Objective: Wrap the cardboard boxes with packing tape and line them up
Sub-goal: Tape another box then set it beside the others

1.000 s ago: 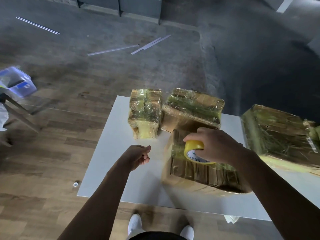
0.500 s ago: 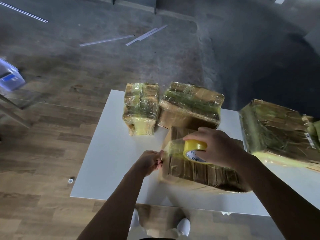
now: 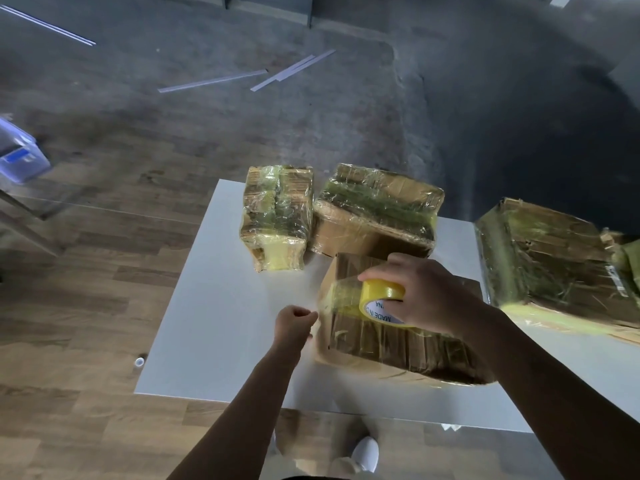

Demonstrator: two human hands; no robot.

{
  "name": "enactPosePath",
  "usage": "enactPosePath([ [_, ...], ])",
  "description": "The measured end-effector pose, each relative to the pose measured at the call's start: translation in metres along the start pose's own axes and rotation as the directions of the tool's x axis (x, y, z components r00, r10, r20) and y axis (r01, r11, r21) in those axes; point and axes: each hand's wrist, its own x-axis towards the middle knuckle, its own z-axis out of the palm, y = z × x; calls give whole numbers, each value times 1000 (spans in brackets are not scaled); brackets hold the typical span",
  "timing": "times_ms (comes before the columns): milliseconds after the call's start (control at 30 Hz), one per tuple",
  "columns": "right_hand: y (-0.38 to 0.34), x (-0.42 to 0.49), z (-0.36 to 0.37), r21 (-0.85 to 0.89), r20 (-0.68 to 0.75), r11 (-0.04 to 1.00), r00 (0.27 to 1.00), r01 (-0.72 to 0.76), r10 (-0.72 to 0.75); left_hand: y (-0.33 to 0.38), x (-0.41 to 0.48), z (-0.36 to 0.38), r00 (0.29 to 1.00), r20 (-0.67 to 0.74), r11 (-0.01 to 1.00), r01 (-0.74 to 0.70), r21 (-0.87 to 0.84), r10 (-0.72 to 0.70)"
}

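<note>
The nearest cardboard box (image 3: 398,344) is brown and ribbed, partly sheathed in glossy yellowish tape, and lies on the white surface (image 3: 225,306) near its front edge. The right grip (image 3: 426,296) clasps a yellow tape roll (image 3: 381,299) on the box's top. A tape strip (image 3: 341,299) runs left off the roll to the box's left edge, where the left grip (image 3: 294,323) is clenched on its free end

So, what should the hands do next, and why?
Probably the left hand should pull the tape strip down and press it on the left side of the near box. The right hand holds the roll on top of that box, and the strip stretches from the roll to the box's left edge, where the left hand seems to pinch it.
</note>
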Motion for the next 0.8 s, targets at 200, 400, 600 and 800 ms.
enactPosePath([
  [200, -2, -1, -1, -13, -21, 1000, 1000, -2, 2, 42, -30, 4, 934, -37, 916, -341, 212, 356],
  [400, -2, -1, 0, -8, -38, 1000, 999, 11, -12, 49, -50, 14, 919, -41, 861, -351, 368, 392],
  [600, 0, -5, 1, 70, -81, 997, 996, 43, -37, 40, -63, 21, 893, -76, 800, -356, 484, 443],
  [800, 18, -18, 7, 138, -107, 984, 989, 116, -102, 49, -68, 20, 893, -30, 688, -324, 649, 449],
])
